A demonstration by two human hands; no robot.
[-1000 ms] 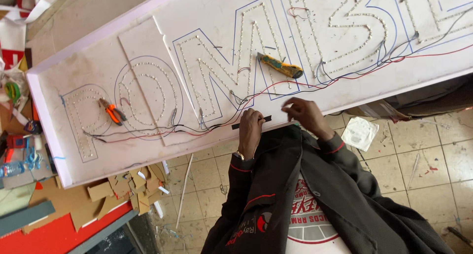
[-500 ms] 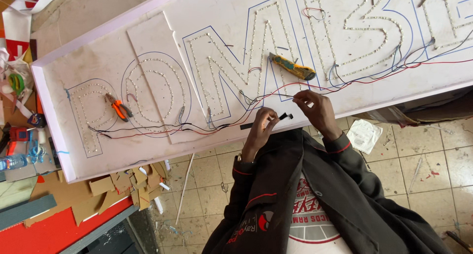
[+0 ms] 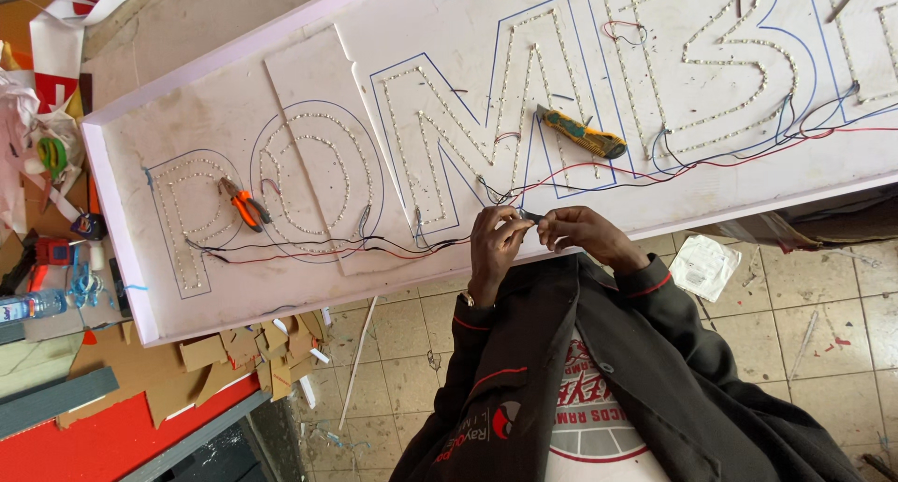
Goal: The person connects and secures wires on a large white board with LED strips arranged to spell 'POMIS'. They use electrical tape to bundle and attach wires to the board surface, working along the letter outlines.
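My left hand [image 3: 493, 241] and my right hand [image 3: 585, 236] meet at the near edge of a long white sign board [image 3: 393, 33]. Both pinch a short dark wire end [image 3: 530, 217] between their fingertips. Red and black wires [image 3: 327, 250] run along the board's near side to my hands. Large letters on the board are outlined in blue lines and rows of small white lights. A yellow-green utility knife [image 3: 582, 133] lies just beyond my hands. Orange-handled pliers [image 3: 245, 206] lie on the leftmost letter.
The board's left end [image 3: 112, 220] overhangs a cluttered bench with a water bottle [image 3: 28, 306], tape and tools. Cardboard scraps [image 3: 234, 351] and a red sheet [image 3: 103, 440] lie below it. A white rag [image 3: 703, 265] rests on the tiled floor.
My hands have come closer together and moved slightly toward me. The dark piece that stretched between them is now mostly covered by my fingertips.
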